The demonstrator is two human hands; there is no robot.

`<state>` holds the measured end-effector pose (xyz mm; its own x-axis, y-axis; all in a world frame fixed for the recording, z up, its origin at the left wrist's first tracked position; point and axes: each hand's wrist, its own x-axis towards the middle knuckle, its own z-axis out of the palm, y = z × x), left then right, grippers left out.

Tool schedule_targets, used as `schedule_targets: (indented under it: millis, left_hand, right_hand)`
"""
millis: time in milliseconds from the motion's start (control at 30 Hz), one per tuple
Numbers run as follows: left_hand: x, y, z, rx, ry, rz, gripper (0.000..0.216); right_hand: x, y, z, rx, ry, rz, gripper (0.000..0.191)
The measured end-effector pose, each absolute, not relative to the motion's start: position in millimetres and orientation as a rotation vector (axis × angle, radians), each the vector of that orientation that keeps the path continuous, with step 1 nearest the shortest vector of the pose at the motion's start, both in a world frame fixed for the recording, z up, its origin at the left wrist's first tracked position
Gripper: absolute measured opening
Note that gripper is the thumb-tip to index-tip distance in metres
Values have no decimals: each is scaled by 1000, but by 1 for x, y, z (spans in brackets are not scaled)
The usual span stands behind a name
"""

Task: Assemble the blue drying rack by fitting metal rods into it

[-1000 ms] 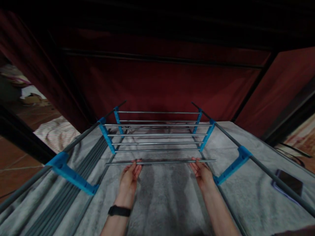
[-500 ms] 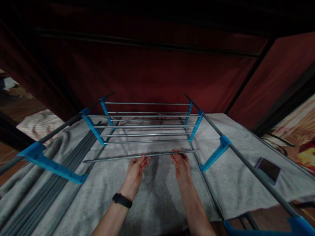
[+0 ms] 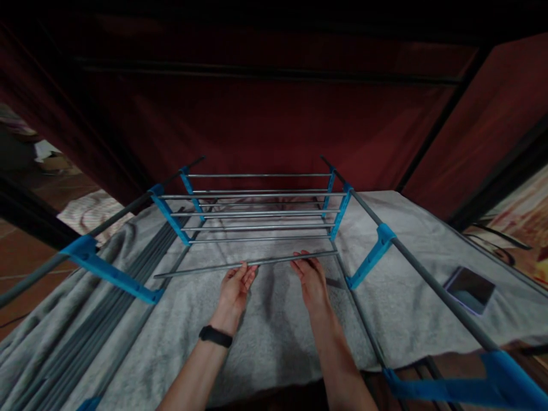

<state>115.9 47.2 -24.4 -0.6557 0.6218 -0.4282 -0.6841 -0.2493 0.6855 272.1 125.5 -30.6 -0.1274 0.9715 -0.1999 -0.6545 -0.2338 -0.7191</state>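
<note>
A thin grey metal tube (image 3: 274, 261) spans crosswise between both of my hands, its right end a little higher in view than its left. My left hand (image 3: 235, 285), below a black wristband, pinches it left of its middle. Fingers of my right hand (image 3: 310, 279) close on it nearer the right end. Around them lies a rack frame of grey poles and blue plastic brackets. The closest brackets are a left bracket (image 3: 113, 273) and a right bracket (image 3: 370, 257); the tube's ends are apart from both. Beyond, crossbars (image 3: 257, 213) join two further bracket pairs.
Several loose grey tubes (image 3: 89, 319) lie bundled on the left. A grey blanket (image 3: 265, 342) is spread underneath. A phone (image 3: 470, 290) rests on it at the right, outside the frame. Dark red panels (image 3: 265, 125) stand behind. Another blue bracket (image 3: 462, 382) is at the lower right.
The tube's right end has tilted slightly upward in view, with both hands still on it. The camera view has shifted a little.
</note>
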Motion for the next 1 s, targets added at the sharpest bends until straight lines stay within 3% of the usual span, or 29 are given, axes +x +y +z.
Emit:
schedule_targets:
  millis: [367, 633, 1000]
  left_hand:
    - [96, 46, -25, -75, 1058, 1987, 21]
    - [87, 49, -24, -71, 1040, 1936, 20]
    - [94, 46, -35, -113, 1130, 1865, 22]
  right_hand:
    - [288, 127, -32, -833, -556, 1641, 31]
    - [317, 147, -23, -922, -525, 1539, 16]
    - [319, 160, -35, -891, -503, 1500, 17]
